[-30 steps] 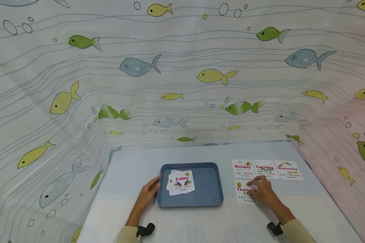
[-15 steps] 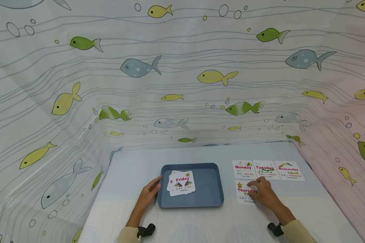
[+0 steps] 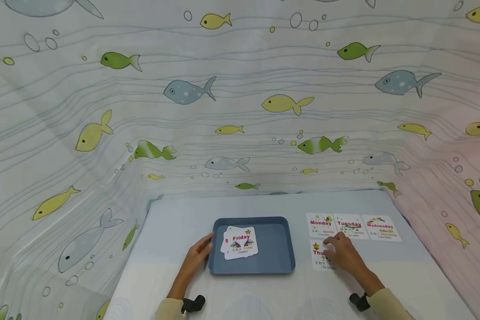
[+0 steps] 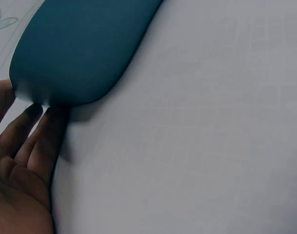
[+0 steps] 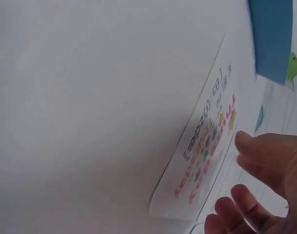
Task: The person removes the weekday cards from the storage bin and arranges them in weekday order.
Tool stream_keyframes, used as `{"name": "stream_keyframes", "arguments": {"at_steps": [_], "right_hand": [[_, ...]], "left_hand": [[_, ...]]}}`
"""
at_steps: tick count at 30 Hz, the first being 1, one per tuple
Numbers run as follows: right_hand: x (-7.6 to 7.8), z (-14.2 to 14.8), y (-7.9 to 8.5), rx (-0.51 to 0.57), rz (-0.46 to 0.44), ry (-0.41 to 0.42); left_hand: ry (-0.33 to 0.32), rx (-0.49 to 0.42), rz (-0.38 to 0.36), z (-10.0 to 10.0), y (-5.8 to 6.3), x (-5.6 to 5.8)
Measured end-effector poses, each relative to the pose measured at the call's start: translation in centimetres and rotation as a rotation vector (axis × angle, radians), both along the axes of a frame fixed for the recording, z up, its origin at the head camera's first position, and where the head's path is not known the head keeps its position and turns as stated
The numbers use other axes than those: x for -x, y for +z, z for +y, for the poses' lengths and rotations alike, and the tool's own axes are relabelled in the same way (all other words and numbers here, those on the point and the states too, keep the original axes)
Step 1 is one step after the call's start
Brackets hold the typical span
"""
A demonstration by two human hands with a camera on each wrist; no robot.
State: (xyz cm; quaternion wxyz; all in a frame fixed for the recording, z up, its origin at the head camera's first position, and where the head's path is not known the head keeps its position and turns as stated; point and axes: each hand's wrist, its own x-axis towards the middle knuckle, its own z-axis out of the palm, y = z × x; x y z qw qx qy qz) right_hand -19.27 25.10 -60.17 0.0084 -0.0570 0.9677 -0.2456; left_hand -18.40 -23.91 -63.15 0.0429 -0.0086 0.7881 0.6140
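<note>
In the head view, my left hand (image 3: 197,254) rests its fingers against the left rim of a blue-grey tray (image 3: 274,262). The left wrist view shows those fingers stretched out to the edge of the tray (image 4: 85,53). Inside the tray, a Friday card (image 3: 241,243) lies on top of at least one other card. My right hand (image 3: 346,255) hovers over the Thursday card (image 3: 318,262), covering its right part. Seen from the right wrist, the loosely bent fingers of my right hand (image 5: 270,180) hold nothing beside the flat Thursday card (image 5: 202,141).
Monday (image 3: 321,226), Tuesday (image 3: 350,226) and Wednesday (image 3: 381,228) cards form a row behind the Thursday card. Everything sits on a pale table (image 3: 176,211), with a fish-patterned cloth (image 3: 240,106) hanging behind and at the sides.
My right hand has shifted slightly left over the Thursday card and covers more of its word. The head view has tilted a little. My left hand stays at the tray.
</note>
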Motion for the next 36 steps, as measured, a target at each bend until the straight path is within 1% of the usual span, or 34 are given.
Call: {"name": "stream_keyframes", "arguments": {"at_steps": [4,7,10,17,22,24,28,33,36], "right_hand": [[0.3,-0.7,0.1,0.022,0.077,0.031],[0.8,-1.6,0.8,0.068,0.126,0.069],[1.3,-2.7,1.6,0.125,0.136,0.101],[2.2,-5.8,3.5,0.168,0.096,0.197],[2.9,-8.1,4.2,0.215,0.090,0.267],[3.2,-9.0,4.2,0.221,0.101,0.301],[3.7,-10.8,3.9,0.222,0.104,0.361],[4.4,-13.0,3.6,0.255,0.054,0.380],[4.5,-14.3,3.5,0.261,0.025,0.392]], "left_hand": [[0.000,0.003,-0.005,0.2,0.0,-0.1],[0.007,0.013,0.004,0.3,0.1,-0.2],[0.007,0.014,0.012,0.3,0.2,-0.2],[0.009,-0.006,-0.008,0.2,0.1,-0.3],[0.012,0.003,0.000,0.2,0.1,-0.2],[0.009,0.014,0.007,0.2,0.1,-0.1],[0.015,0.017,0.000,0.1,-0.1,-0.2],[0.012,-0.012,-0.001,0.1,0.1,-0.3],[0.004,-0.011,-0.004,0.1,0.2,-0.5]]}}
